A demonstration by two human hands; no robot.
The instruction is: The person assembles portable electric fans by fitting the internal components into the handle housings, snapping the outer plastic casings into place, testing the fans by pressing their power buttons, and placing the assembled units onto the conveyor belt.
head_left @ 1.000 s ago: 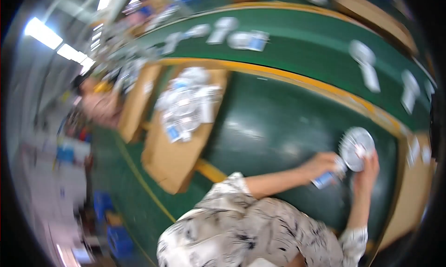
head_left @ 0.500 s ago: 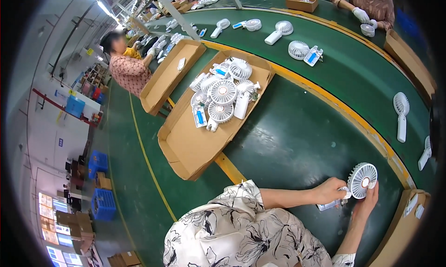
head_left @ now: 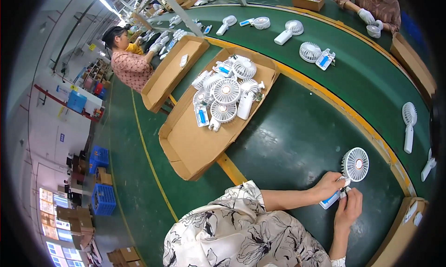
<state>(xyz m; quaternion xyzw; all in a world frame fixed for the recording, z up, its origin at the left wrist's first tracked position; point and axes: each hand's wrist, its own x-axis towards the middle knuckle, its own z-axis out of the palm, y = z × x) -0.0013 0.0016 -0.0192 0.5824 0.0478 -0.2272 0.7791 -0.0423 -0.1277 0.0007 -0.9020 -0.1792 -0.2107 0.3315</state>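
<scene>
A white handheld fan (head_left: 356,164) is at the lower right, its round head facing up beyond my hands. Its opened handle (head_left: 331,199), with a blue battery cell inside, lies beneath my fingers. My left hand (head_left: 329,187) is closed on the white neck piece just below the head. The fingers of my right hand (head_left: 348,209) pinch at the same joint from the near side. The small parts between my fingertips are too hidden to make out.
A cardboard tray (head_left: 186,151) holding a pile of white fans stands to the left. Beyond a yellow-edged rail, a green conveyor (head_left: 357,81) carries several fans. Another carton (head_left: 403,230) sits at the right. Co-workers (head_left: 132,65) are at far left and far right.
My right hand has left the fan head and come down to the neck joint. The head has shifted slightly away from me. Fans on the belt have moved a little rightward.
</scene>
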